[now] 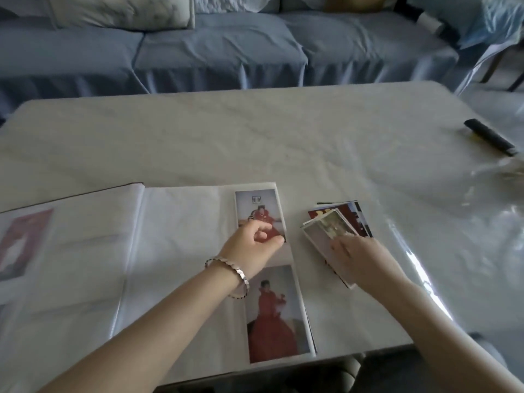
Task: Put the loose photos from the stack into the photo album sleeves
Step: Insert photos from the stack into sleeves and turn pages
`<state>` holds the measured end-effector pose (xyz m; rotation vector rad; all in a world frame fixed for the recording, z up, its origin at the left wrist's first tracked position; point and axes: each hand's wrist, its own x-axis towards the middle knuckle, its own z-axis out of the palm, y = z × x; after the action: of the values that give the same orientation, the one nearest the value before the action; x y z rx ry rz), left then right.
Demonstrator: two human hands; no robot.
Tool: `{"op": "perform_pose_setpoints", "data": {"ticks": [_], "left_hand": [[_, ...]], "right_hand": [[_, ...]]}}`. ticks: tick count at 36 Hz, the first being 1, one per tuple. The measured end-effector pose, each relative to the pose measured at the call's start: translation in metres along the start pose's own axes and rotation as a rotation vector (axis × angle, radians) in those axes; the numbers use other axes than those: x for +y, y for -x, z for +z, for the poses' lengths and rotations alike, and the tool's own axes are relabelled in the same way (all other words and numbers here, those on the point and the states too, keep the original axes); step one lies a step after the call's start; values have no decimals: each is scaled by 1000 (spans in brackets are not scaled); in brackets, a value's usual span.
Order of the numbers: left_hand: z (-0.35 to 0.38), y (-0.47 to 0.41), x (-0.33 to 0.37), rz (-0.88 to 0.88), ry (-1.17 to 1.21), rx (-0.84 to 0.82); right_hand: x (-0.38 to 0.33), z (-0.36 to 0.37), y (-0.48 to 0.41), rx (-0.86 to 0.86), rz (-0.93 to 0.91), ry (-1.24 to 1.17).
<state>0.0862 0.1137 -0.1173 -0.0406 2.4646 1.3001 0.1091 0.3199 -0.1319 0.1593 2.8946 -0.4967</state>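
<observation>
Two photos already sit in the right page of the open album [181,228], which lies flat on the table [255,137]: the upper photo [256,207] and the lower photo [273,313]. I see the left hand [255,245], with a bracelet [235,272] on the wrist, at the near edge of the upper photo. Its fingers are curled and the thumb touches the near corner, but I cannot tell if it pinches or only presses. The stack [337,222] lies on the table just beside the album, to its right. The right hand [360,262] rests on the stack, and its grip is blurred, so I cannot tell.
</observation>
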Motion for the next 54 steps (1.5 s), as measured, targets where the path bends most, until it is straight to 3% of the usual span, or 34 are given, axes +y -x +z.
{"op": "perform_pose_setpoints", "data": {"ticks": [3,7,9,11,15,18,23,30,36,40,43,46,48,50,54], "left_hand": [[0,3,0,36,23,-12],[-3,9,6,11,296,-117],[-6,13,10,-79,502,-200],[-10,17,11,-82,571,-187],[-28,25,0,-44,497,21],[-50,30,-14,-40,422,124],[-100,39,-39,113,-29,203],[-162,61,-52,217,-296,172],[-206,79,-79,188,-134,412],[-222,83,-109,-29,99,501],[-225,88,-127,-142,448,503],[-225,91,-142,-121,739,500],[-226,90,-152,-106,770,578],[-230,87,-161,-105,781,659],[-245,75,-186,-145,711,862]], "right_hand": [[-2,-4,3,118,-32,65],[-19,-7,15,557,-358,16],[-32,-5,21,624,-522,10],[-46,-1,28,575,-650,7],[-72,4,34,394,-790,-32],[-92,3,32,288,-784,-117],[-126,-10,13,187,-665,-351],[-188,-25,-14,-75,-686,-247],[-230,-3,-13,-27,-632,-551],[-256,16,-11,-34,-471,-834],[-277,28,-7,-87,-331,-1090],[-293,40,-6,-116,-262,-1180],[-302,51,-8,-132,-259,-1147],[-305,65,-9,-67,-316,-960],[-306,88,-6,70,-657,-453]]}}
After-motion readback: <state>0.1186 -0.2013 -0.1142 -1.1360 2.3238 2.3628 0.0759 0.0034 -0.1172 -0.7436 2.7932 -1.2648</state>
